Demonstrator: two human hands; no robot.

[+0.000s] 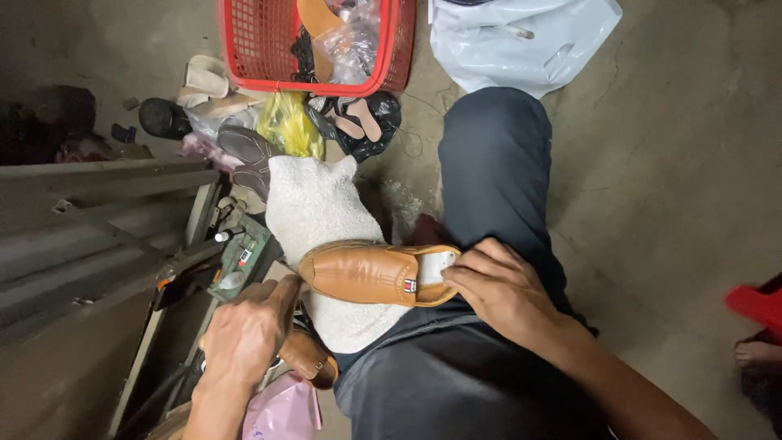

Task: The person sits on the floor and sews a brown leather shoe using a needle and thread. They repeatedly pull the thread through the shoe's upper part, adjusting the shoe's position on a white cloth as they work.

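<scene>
From the head camera, the person sits with a dark trouser leg (497, 187) stretched forward and a cream towel (322, 220) draped over the lap. The right hand (501, 289) rests on the heel end of a tan leather loafer (371, 273) that lies on its side across the towel; its fingers curl over the shoe's opening and grip the rim, with the toe pointing away to that hand's left. A small rectangular tag in red, white and dark blue sits on the loafer's strap, just left of the fingertips. The left hand (248, 330) reaches down beside the lap, fingers bent over a second tan shoe (309, 358) that lies just under and to the right of it; whether it actually grips that shoe cannot be told. Below this hand lies a pink plastic bag (285, 411). Just above it sits a green tray of small tools (240, 261), with a grey metal frame (106, 212) further left. Well ahead of both hands stands a red plastic basket (391, 49) holding sandals and clear wrapping, with a yellow bag (289, 122) and a brown shoe (244, 151) beneath it. A white plastic bag (521, 41) lies far ahead of the right hand.
</scene>
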